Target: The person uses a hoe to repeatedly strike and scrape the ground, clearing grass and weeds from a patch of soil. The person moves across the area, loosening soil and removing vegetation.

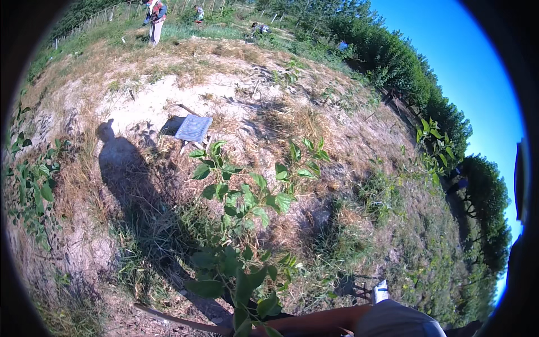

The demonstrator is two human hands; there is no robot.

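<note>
My left hand is out of view. From the lower right, a forearm (324,319), apparently my right one, reaches left out of a greyish sleeve (400,322); leaves and the picture's bottom rim hide its hand. Left of those leaves a long, thin, slightly curved tool or stick (181,321) extends over the ground; whether the hand grips it is hidden. Leafy green shoots (240,286) rise right in front of me. Farther out, more of the broad-leaved plant (248,198) stands in dry grass.
A small folding stool (194,128) with a blue striped seat stands ahead, a stick (188,109) behind it. A white object with a dark band (380,291) is beside the sleeve. Several people, one standing (156,21), are in the far field. Trees (379,54) line the right.
</note>
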